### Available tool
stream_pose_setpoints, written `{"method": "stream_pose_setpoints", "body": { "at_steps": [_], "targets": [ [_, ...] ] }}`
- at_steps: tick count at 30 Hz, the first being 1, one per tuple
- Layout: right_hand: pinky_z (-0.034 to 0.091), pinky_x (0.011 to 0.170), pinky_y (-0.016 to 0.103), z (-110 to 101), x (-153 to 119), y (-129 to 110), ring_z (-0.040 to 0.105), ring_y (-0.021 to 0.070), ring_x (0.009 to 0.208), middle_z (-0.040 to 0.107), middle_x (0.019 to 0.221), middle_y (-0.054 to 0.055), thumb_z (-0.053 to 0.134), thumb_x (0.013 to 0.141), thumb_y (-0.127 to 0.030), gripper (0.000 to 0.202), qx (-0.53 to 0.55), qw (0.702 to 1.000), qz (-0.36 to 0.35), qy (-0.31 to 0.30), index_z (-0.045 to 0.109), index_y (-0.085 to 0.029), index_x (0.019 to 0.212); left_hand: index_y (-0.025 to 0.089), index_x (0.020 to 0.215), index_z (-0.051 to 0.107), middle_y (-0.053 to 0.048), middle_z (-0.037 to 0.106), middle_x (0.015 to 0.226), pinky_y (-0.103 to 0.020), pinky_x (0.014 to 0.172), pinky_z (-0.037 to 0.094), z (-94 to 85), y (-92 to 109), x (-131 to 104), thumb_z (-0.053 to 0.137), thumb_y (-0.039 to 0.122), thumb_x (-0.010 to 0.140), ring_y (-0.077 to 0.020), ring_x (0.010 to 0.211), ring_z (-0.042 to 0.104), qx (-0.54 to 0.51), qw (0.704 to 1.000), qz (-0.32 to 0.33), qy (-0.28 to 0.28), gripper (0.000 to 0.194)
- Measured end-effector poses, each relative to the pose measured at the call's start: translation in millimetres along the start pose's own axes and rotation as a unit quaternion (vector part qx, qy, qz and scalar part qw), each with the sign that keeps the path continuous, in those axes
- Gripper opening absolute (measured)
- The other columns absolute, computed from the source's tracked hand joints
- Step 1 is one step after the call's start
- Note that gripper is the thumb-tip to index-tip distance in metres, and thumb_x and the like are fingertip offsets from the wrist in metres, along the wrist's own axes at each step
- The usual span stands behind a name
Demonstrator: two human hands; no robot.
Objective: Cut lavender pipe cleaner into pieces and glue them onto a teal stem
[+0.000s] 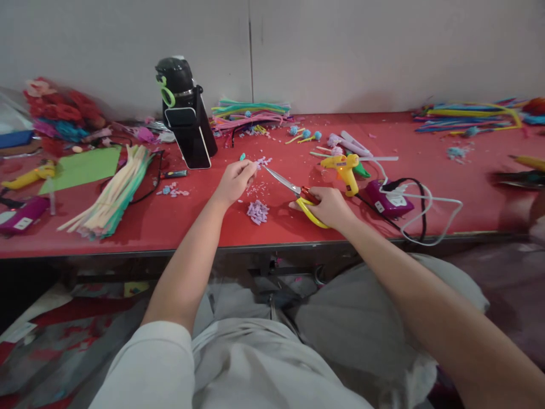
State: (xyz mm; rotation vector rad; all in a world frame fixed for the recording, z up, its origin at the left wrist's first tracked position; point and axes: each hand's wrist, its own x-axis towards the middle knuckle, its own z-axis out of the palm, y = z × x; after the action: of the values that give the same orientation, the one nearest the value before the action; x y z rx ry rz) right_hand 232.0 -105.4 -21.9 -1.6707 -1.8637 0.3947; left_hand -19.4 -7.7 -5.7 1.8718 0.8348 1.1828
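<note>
My right hand (326,205) is wrapped round the yellow and red handles of a pair of scissors (283,180), whose blades point up and left. Their tips reach close to the fingers of my left hand (238,179). That hand is pinched, and a small lilac fuzzy piece (260,163) shows at its fingertips; whether it is held or lies behind them is hard to tell. Just below, a small heap of lilac cut pieces (258,212) lies on the red table (204,227), with tiny scraps scattered above it.
A phone (193,146) leans on a black bottle (176,79). Pipe cleaners (123,190) lie left, more (251,116) at the back. Right are a yellow glue gun (344,170) and a purple box (388,200) with cables. A person's arm (537,218) shows far right.
</note>
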Motion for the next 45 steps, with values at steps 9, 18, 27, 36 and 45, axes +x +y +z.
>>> {"method": "stream_pose_setpoints", "body": {
  "at_steps": [9, 18, 27, 36, 45],
  "targets": [
    [0.020, 0.053, 0.029, -1.5, -1.3, -1.4, 0.026, 0.0099, 0.056, 0.031, 0.055, -0.006, 0.063, 0.068, -0.086, 0.070, 0.006, 1.000, -0.003, -0.012, 0.032, -0.023, 0.059, 0.019, 0.062, 0.052, 0.002, 0.048, 0.054, -0.028, 0.054, 0.037, 0.6, 3.0, -0.6, 0.055, 0.041, 0.098, -0.0106, 0.050, 0.045, 0.010, 1.000, -0.004, -0.001, 0.042],
    [0.020, 0.054, 0.030, 0.9, 1.2, 1.5, 0.026, 0.0107, 0.057, 0.035, 0.056, -0.004, 0.063, 0.072, -0.082, 0.067, -0.005, 1.000, -0.012, -0.020, 0.034, -0.023, 0.060, 0.019, 0.063, 0.053, 0.002, 0.049, 0.055, -0.027, 0.053, 0.037, 0.1, 5.0, -1.4, 0.056, 0.046, 0.096, -0.0104, 0.051, 0.046, 0.013, 1.000, -0.010, -0.006, 0.043],
    [0.021, 0.053, 0.030, 1.9, 2.3, -0.5, 0.027, 0.0108, 0.056, 0.035, 0.054, -0.004, 0.058, 0.069, -0.088, 0.070, -0.007, 1.000, -0.008, -0.005, 0.032, -0.023, 0.057, 0.019, 0.065, 0.053, 0.001, 0.051, 0.057, -0.029, 0.053, 0.041, -0.4, 3.5, -1.3, 0.057, 0.050, 0.095, -0.0112, 0.052, 0.047, 0.008, 1.000, -0.018, -0.009, 0.044],
    [0.021, 0.054, 0.030, -2.4, -0.9, -4.4, 0.027, 0.0104, 0.056, 0.033, 0.055, -0.005, 0.062, 0.070, -0.085, 0.069, 0.004, 1.000, 0.002, -0.010, 0.031, -0.024, 0.060, 0.019, 0.064, 0.052, 0.002, 0.049, 0.054, -0.029, 0.050, 0.038, 0.0, 5.9, -0.9, 0.054, 0.048, 0.097, -0.0103, 0.049, 0.045, 0.027, 0.999, -0.021, -0.004, 0.044],
    [0.022, 0.052, 0.029, 0.3, 0.5, -3.1, 0.027, 0.0104, 0.055, 0.037, 0.054, -0.004, 0.062, 0.069, -0.085, 0.069, -0.006, 1.000, -0.002, -0.007, 0.032, -0.024, 0.059, 0.020, 0.058, 0.044, 0.002, 0.045, 0.053, -0.030, 0.051, 0.037, 1.6, 9.4, -2.0, 0.051, 0.050, 0.099, -0.0113, 0.051, 0.044, 0.026, 0.999, -0.019, -0.017, 0.051]
  ]
}}
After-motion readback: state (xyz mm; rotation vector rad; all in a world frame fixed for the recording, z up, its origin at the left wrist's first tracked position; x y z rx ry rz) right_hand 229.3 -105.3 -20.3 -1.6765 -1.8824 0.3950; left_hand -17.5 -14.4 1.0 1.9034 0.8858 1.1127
